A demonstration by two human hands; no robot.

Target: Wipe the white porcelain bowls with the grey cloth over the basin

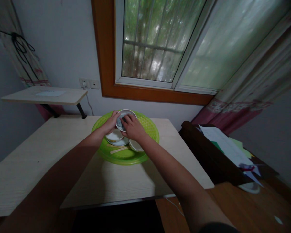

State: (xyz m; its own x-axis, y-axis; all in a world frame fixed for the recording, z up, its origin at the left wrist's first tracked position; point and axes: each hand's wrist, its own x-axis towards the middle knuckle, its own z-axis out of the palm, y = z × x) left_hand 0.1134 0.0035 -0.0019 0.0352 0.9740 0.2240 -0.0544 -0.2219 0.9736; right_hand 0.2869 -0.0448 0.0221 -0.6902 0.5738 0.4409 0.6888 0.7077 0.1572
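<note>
A green plastic basin (149, 127) sits on the pale wooden table (38, 155). Above it my left hand (111, 122) grips the rim of a small white bowl (128, 113), tilted toward me. My right hand (133, 127) is closed, its fingers pressed into the bowl's inside on something grey that I cannot make out. Under my hands, more white dishes (116, 137) and wooden chopsticks (118, 149) lie in the basin.
A small raised shelf (43, 94) stands at the table's far left. A dark wooden piece of furniture with papers (223, 142) is at the right. A window (160, 42) and curtain (257, 81) are behind. Wall sockets (89, 83) sit below the window's left corner.
</note>
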